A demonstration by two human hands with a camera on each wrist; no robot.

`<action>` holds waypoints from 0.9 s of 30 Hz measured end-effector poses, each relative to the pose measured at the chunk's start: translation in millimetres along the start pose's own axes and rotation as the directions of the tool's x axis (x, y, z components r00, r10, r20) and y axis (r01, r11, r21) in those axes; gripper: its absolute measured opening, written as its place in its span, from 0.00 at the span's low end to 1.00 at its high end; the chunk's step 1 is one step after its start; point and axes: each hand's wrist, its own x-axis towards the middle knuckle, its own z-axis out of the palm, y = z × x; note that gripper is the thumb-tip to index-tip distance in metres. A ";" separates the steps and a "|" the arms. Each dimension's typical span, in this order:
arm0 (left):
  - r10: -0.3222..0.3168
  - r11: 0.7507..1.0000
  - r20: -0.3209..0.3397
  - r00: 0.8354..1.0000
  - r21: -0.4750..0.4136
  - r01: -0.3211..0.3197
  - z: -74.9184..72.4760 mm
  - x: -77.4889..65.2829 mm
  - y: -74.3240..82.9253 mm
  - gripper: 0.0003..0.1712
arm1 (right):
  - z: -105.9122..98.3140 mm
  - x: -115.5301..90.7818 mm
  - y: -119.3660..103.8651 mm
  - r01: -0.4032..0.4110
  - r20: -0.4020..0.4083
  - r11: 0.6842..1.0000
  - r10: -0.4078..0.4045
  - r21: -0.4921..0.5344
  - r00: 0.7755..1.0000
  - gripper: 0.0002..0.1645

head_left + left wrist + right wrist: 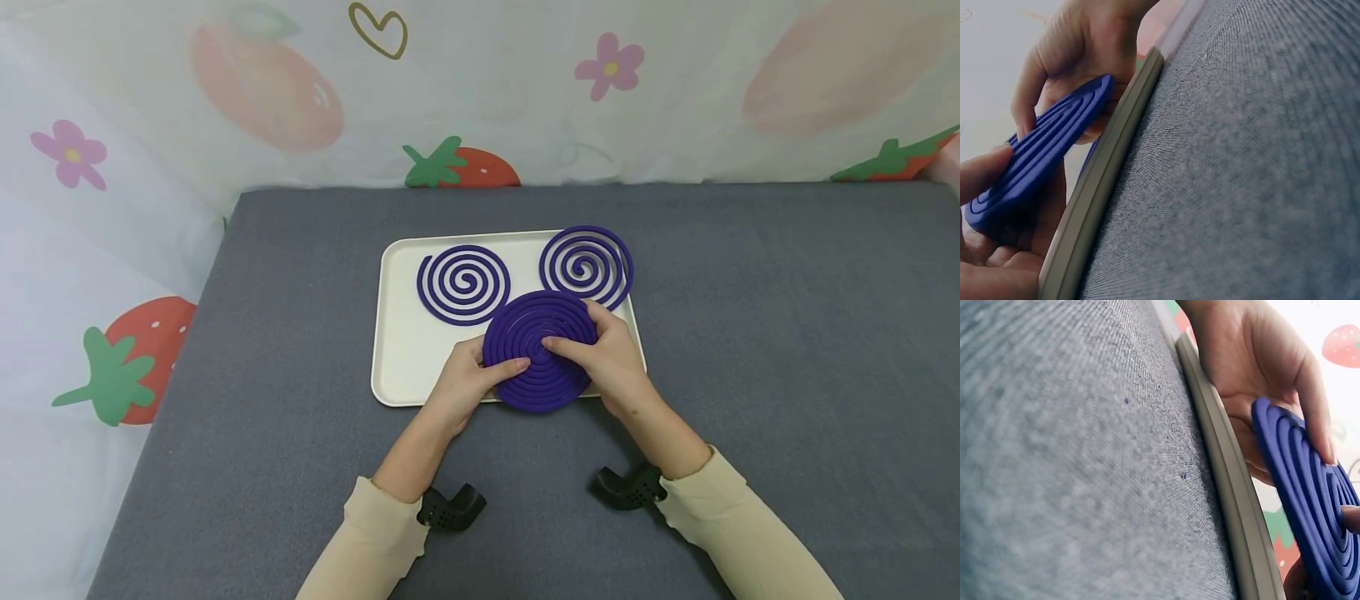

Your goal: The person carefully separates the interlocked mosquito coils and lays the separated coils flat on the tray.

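A round, purple-blue mosquito coil disc (542, 317), its rings packed close together, is held between both hands over the tray's front edge. My left hand (467, 375) grips its left side, with the thumb on the ringed face and the fingers beneath. On the other side my right hand (617, 360) pinches it in the same way, thumb tip near the centre. Both wrist views show the disc (1054, 144) tilted. Behind it, a loose spiral coil (467, 282) lies on the tray at left. Another spiral coil (581, 268) overhangs the tray's back right corner.
The cream rectangular tray (401, 358) rests on a grey cloth-covered table (787, 350). A white curtain (510, 92) printed with strawberries and flowers hangs along the back and left. Black camera mounts (453, 508) stick out at both wrists.
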 end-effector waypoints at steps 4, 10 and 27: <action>0.001 1.000 0.011 1.000 -0.016 0.000 -0.4 -0.5 1.0 0.21 | -0.1 -0.1 -0.1 -0.014 0.013 1.000 0.014 0.021 1.000 0.30; 0.002 1.000 0.013 1.000 -0.021 -0.002 -1.3 -1.1 1.6 0.22 | 0.6 -0.4 -0.9 -0.051 0.057 0.994 0.046 0.093 0.997 0.29; -0.020 0.999 0.000 1.000 -0.029 0.020 -1.8 0.7 0.1 0.24 | -2.9 1.1 -0.2 -0.054 0.121 0.983 0.033 0.175 0.992 0.27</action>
